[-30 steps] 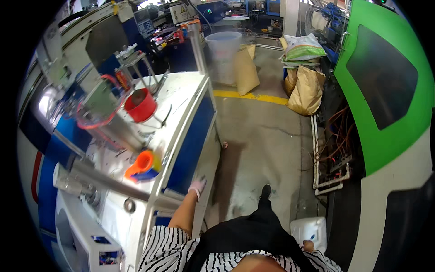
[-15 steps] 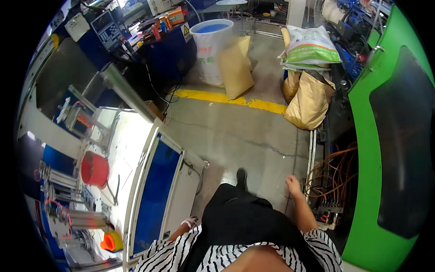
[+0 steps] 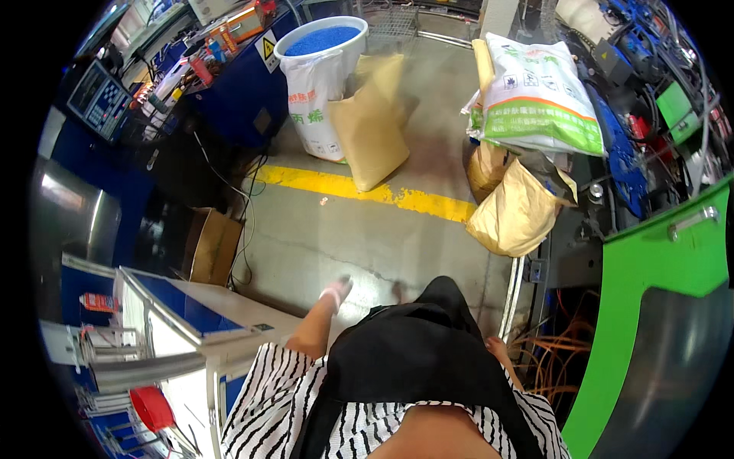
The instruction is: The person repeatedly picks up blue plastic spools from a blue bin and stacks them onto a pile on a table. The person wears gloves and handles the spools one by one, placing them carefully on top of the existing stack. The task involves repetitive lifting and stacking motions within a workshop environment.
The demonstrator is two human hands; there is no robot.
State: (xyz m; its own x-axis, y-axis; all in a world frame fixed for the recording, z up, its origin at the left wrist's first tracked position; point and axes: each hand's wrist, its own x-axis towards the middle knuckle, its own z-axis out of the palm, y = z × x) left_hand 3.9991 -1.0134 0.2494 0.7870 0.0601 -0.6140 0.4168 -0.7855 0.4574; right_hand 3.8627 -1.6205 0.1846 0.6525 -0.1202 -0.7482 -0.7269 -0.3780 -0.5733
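My left hand [image 3: 336, 291], with a white covering around the palm and wrist, reaches out in front of me over the grey floor. Motion smears its fingers, and I make out nothing held in it. At my right side, my right hand [image 3: 495, 346] hangs low, partly behind my black apron [image 3: 405, 356]; its fingers are too small and hidden to read. Neither hand touches anything that I can see. Ahead stand a white tub [image 3: 310, 107] filled with blue granules and, leaning against it, a tan paper sack [image 3: 371, 141].
White and green printed sacks [image 3: 539, 96] lie stacked at the right, with a crumpled tan sack [image 3: 516, 218] before them. A green machine door [image 3: 627, 321] flanks my right. On the left are a white-and-blue workstation [image 3: 195, 306], a cardboard box [image 3: 214, 246] and loose cables [image 3: 248, 206].
I have moved forward: the tub and sacks appear nearer, and the workstation has slid back to the lower left. My left hand has swung forward; my right hand has swung back beside my body.
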